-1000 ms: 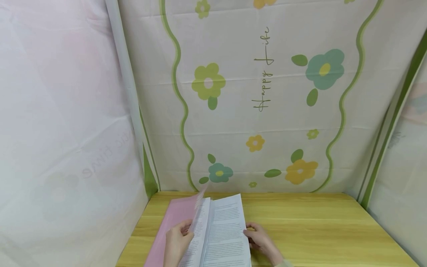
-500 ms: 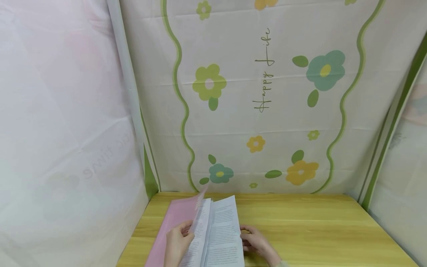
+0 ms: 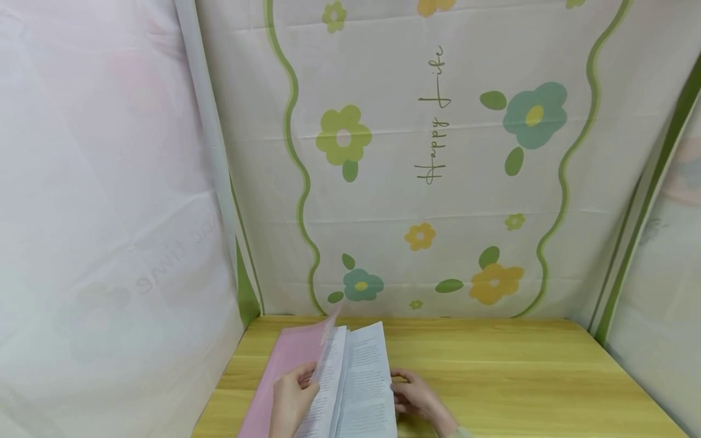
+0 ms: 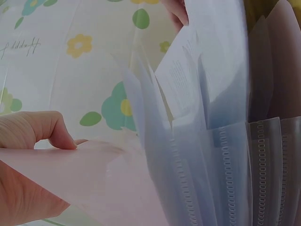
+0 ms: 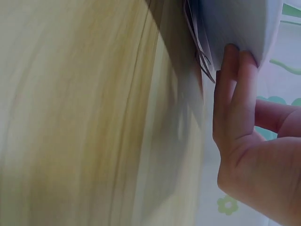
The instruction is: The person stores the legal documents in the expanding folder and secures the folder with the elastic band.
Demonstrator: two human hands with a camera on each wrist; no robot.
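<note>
A pink display book (image 3: 292, 350) with clear plastic pockets (image 4: 230, 165) lies open near the table's front. Printed sheets (image 3: 361, 383) show on its facing pages. My left hand (image 3: 292, 392) pinches the raised pink cover (image 4: 103, 174) between thumb and fingers on the left side. At the far edge of the right-hand page, my right hand (image 3: 418, 392) holds the page edge. The right wrist view shows its fingers (image 5: 242, 89) against the back of that page (image 5: 240, 28). Several pockets stand fanned apart in the left wrist view.
The wooden table (image 3: 509, 377) extends to the right of the book. A white floral cloth (image 3: 383, 182) hangs behind it. More cloth walls close in on the left (image 3: 109, 243) and right (image 3: 657, 304).
The right-hand page has swung leftward, its outer edge lifting, and my right hand has moved left with it. My left hand has stayed in place on the pink cover.
</note>
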